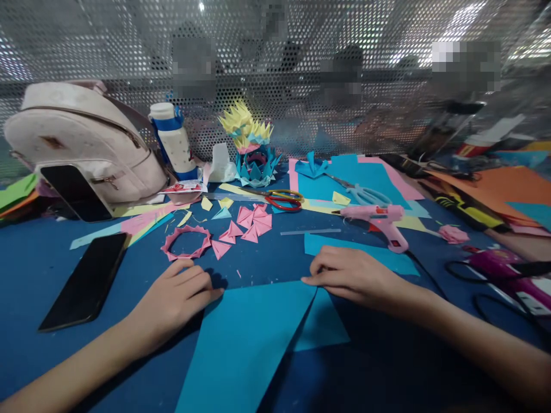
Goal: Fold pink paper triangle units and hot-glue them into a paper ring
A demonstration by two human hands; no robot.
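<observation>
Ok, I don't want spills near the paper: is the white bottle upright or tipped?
Upright: the white bottle stands on its blue base beside the backpack, with its white cap on top.

The blue table (pixel 275 261) bears a phone (pixel 86 281) and pink ring (pixel 207 238).

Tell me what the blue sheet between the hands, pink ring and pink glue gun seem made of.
Blue sheet: likely paper or thin card, matte, with crisp, straight edges.
Pink ring: probably folded paper, matte, judging by its pointed segments.
Pink glue gun: apparently hard plastic, smooth, with a moulded-looking body; its dark nozzle tip may be metal.
</observation>
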